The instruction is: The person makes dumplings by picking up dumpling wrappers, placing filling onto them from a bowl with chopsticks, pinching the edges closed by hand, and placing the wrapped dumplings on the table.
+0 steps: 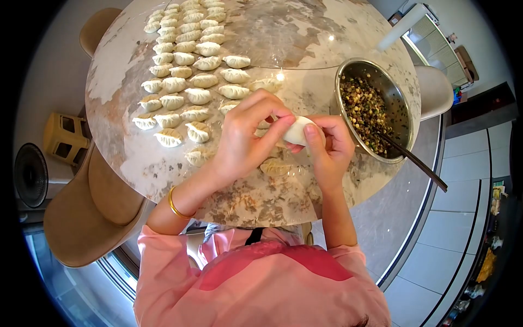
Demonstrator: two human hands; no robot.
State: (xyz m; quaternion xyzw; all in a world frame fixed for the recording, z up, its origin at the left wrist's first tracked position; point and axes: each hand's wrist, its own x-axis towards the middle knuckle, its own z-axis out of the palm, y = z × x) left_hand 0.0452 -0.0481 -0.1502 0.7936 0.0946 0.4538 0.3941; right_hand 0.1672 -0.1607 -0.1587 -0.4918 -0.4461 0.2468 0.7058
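Observation:
Between my two hands, above the near part of the table, is a pale dumpling (297, 132) of smooth white dough. My left hand (251, 133) pinches its left edge with thumb and fingertips. My right hand (330, 147) cups the other side, thumb lying on the front of the dough. Whether any filling is inside is hidden. Rows of pleated dumplings (198, 96) lie on the table to the left and beyond my hands. To the right stands a metal bowl (409, 125) of chopped filling (364, 109), with a dark utensil handle (419, 163) leaning over its rim.
The round marble-patterned table (294, 38) has its near edge close to my body. A brown chair (92, 212) stands at the left, and a pale chair (435, 92) is beyond the bowl. White cabinets (452, 218) line the right side.

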